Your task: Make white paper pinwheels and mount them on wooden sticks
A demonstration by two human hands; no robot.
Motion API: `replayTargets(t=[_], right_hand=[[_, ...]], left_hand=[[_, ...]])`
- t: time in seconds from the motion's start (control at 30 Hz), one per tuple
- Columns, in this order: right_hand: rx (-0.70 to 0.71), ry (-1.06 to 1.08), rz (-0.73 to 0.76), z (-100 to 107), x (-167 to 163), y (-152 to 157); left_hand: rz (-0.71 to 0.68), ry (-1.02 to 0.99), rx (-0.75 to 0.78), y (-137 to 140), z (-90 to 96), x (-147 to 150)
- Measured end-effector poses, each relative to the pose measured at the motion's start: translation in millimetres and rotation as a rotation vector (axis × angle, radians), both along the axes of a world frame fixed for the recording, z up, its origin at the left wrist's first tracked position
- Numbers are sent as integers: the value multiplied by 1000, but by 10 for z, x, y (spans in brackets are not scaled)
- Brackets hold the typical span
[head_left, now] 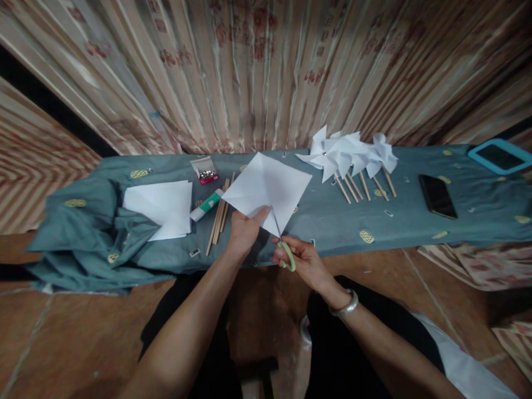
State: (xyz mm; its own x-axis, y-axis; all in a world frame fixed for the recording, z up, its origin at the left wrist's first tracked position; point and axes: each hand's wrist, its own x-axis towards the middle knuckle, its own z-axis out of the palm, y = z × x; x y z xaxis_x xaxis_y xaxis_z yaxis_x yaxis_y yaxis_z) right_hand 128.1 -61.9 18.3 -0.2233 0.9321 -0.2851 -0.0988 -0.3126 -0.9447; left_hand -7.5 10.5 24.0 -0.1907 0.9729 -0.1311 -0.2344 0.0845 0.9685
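Observation:
A square sheet of white paper (266, 183) is held up over the cloth, one corner pointing toward me. My left hand (245, 230) grips its lower left edge, thumb on top and the other fingers hidden underneath. In my right hand (302, 257) are scissors (287, 257) with pale green handles. Their blades lie at the near corner of the paper and point toward its middle. Left of the paper, several thin wooden sticks (216, 224) lie beside a green and white glue stick or tube (206, 205).
A stack of white paper (160, 208) lies at the left, partly under bunched cloth (95, 221). Behind the sticks stands an open small box of metal pieces (204, 170). Several paper pinwheels (349, 155) on sticks, a phone (438, 195) and a blue-framed tablet (501, 156) occupy the right.

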Motion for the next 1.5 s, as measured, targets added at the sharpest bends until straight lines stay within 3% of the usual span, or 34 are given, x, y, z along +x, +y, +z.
replayTargets(t=[1.13, 1.5], right_hand=[[55, -34, 16, 56, 7, 17], [-1, -7, -3, 24, -4, 15]], left_hand=[[-62, 61, -35, -21, -51, -1], [-59, 68, -31, -23, -53, -1]])
